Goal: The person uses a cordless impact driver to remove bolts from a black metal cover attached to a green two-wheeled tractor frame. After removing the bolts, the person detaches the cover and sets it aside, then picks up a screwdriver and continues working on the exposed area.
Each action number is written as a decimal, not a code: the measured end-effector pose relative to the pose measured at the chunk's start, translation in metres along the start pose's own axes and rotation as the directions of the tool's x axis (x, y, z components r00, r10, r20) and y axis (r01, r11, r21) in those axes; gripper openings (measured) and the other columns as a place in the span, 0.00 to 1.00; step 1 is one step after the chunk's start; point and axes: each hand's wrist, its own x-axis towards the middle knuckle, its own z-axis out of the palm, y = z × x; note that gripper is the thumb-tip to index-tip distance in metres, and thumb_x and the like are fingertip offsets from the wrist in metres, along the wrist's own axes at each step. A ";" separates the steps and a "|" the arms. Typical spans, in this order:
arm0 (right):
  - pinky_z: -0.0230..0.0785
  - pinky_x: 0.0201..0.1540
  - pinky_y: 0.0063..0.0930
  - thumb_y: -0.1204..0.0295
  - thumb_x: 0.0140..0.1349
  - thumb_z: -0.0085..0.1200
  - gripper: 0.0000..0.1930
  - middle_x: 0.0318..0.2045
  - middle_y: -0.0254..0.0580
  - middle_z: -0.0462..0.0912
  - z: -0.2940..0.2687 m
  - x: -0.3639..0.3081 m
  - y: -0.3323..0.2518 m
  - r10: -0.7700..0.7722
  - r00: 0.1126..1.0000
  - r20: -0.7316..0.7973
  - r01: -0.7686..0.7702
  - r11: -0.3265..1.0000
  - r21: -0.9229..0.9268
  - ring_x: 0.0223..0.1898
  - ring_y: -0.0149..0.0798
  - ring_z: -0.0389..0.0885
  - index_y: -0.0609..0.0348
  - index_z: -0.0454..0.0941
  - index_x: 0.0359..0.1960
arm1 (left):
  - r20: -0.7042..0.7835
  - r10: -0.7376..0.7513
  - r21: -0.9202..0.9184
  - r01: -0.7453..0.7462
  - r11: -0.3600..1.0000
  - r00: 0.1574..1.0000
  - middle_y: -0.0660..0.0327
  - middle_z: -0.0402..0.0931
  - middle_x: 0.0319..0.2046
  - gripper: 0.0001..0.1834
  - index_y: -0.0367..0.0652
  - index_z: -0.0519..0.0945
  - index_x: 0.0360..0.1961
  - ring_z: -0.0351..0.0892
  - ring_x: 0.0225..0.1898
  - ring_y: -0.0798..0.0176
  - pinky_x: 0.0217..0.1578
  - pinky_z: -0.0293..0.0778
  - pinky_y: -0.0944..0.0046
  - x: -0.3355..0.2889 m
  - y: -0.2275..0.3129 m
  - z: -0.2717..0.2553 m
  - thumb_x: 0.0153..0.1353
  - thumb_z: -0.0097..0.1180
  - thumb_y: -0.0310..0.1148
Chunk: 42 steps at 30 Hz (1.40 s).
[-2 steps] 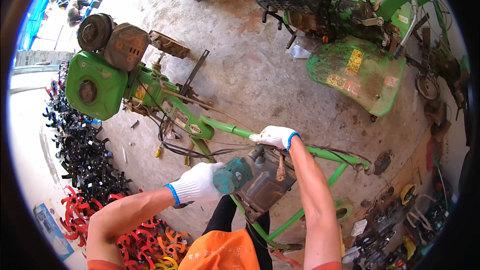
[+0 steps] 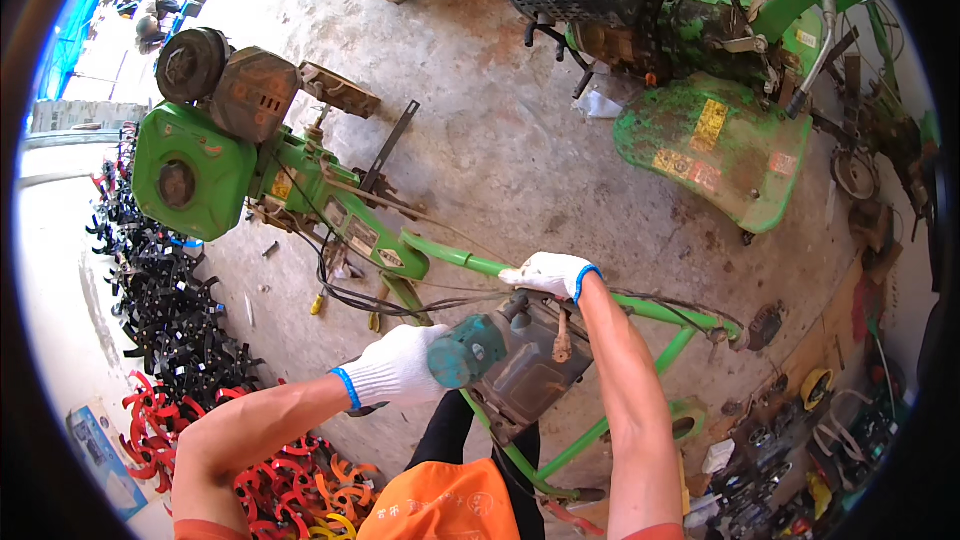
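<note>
My left hand (image 2: 392, 368), in a white knit glove with a blue cuff, is closed around the grip of a teal power wrench (image 2: 467, 351). The tool's nose points right, toward a dusty dark panel (image 2: 535, 365) between the green handlebars of a walking tiller. My right hand (image 2: 550, 273), gloved the same way, is closed over the green handlebar (image 2: 465, 258) at the panel's far edge; the undersides of its fingers are hidden. Beside that forearm a rusty brown lever (image 2: 562, 340) stands up from the panel. Farther left are the tiller's green fuel tank (image 2: 190, 170) and engine.
A second green machine with a muddy fender (image 2: 710, 145) stands at the far right. Black tiller blades (image 2: 165, 300) lie heaped along the left, red ones (image 2: 165, 430) nearer me. Black cables (image 2: 350, 295) hang by the frame. Tools and parts (image 2: 770, 450) clutter the lower right.
</note>
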 end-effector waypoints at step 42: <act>0.76 0.39 0.44 0.31 0.64 0.56 0.38 0.39 0.48 0.88 -0.001 -0.023 -0.010 0.009 0.964 -0.266 -0.010 1.000 -0.005 0.36 0.46 0.85 0.59 0.88 0.50 | -0.044 -0.074 -0.892 -0.006 0.452 0.996 0.58 0.86 0.46 0.26 0.42 0.81 0.57 0.88 0.44 0.58 0.48 0.83 0.62 -0.109 -0.174 0.153 0.58 0.74 0.33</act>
